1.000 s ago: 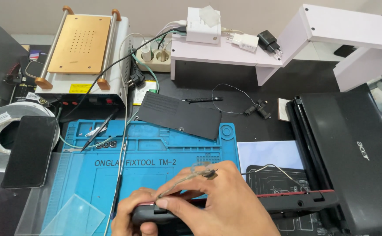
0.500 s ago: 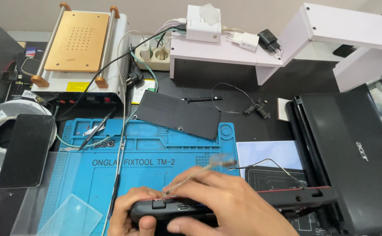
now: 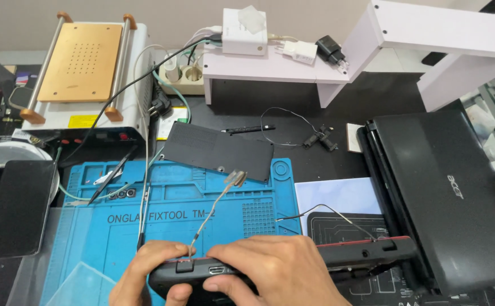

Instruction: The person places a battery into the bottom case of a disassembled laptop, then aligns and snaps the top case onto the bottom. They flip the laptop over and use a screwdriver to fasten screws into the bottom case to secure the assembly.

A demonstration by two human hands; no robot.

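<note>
While both hands clamp the black laptop base at the frame's bottom edge, left hand grips its left corner, right hand presses over the top edge, probably steadying it. Thin cable rises from between them across the blue repair mat. Further back: black cover panel, closed black laptop, heating plate machine.

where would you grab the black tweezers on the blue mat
Pinch the black tweezers at the middle of the shaft, coming from above. They lie flat and diagonal on the blue mat, tips toward the lower left, so close the fingers across their narrow width.
</note>
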